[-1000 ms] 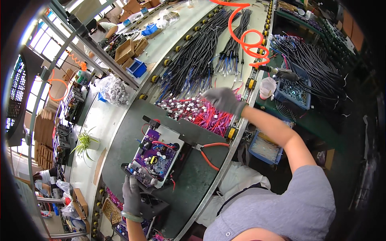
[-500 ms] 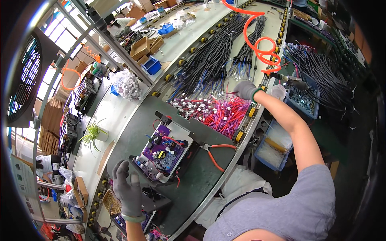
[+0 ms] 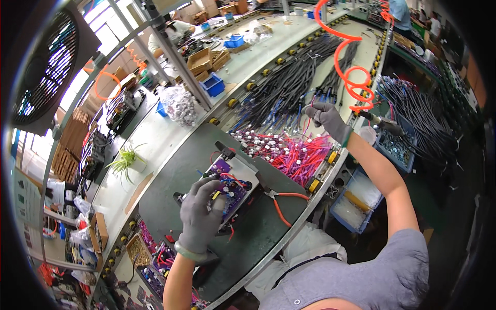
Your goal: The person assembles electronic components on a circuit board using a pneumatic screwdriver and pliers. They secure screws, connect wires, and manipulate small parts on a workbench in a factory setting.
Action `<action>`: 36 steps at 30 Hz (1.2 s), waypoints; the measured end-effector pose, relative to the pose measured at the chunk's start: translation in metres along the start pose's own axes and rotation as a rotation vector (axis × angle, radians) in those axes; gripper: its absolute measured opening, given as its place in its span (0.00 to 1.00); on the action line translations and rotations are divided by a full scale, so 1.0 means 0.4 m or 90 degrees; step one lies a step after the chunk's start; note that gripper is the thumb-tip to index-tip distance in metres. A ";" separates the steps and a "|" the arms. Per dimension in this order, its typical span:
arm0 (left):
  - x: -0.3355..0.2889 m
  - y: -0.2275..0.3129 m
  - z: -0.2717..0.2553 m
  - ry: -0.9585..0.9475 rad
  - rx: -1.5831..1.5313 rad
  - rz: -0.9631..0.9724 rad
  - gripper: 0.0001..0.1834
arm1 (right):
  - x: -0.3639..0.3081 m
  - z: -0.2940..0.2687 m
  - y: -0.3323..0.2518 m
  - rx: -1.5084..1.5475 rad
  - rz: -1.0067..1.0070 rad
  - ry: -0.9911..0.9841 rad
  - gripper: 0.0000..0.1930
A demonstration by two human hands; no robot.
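Observation:
My left hand [image 3: 200, 212], in a grey glove, reaches over a purple circuit board [image 3: 233, 200] seated in an open metal housing [image 3: 249, 175]. Its fingers are curved and apart, hiding part of the board; no object shows in them. Farther off to the right, my gloved right hand [image 3: 329, 120] is closed in a pinch on a thin red wire [image 3: 308, 125]. That hand is above the far side of a pile of red and purple wires with white connectors [image 3: 289, 150]. Orange-handled pliers [image 3: 281, 212] lie beside the housing on the dark work mat [image 3: 268, 243].
Black cables [image 3: 289, 77] lie in bundles beyond the wire pile. An orange coiled air hose [image 3: 356, 77] hangs near my right hand. Blue bins [image 3: 361, 227] stand beyond the bench edge at right. A potted plant [image 3: 135, 160] sits left, near a blue box [image 3: 213, 85].
My left hand has moved right and forward, from beside the housing to over the circuit board. My right hand has lifted from the wire pile with a red wire. The view has shifted slightly.

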State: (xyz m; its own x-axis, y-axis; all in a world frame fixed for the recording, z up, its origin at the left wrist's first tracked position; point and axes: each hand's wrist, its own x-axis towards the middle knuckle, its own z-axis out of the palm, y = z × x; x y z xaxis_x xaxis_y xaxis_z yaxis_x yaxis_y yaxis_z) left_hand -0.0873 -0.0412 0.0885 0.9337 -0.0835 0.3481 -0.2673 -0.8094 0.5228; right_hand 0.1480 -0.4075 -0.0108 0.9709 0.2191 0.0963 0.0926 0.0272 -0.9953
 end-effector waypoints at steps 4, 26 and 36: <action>0.044 0.035 0.062 -0.047 -0.153 -0.052 0.18 | -0.127 0.196 -0.212 0.020 -0.045 -0.187 0.14; 0.130 -0.160 0.072 -0.008 -0.014 -0.245 0.14 | -0.007 -0.077 0.336 -1.018 -0.073 -0.136 0.08; 0.118 -0.167 0.062 -0.104 -0.100 -0.218 0.07 | -0.053 0.066 -0.012 -0.138 -0.075 -0.026 0.08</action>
State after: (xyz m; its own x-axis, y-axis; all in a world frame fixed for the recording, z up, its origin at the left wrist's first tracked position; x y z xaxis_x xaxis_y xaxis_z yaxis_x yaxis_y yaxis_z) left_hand -0.0193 -0.0054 0.0508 0.9972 0.0737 0.0121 0.0438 -0.7091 0.7038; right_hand 0.1211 -0.3864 -0.0078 0.9414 0.2659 0.2076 0.2540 -0.1538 -0.9549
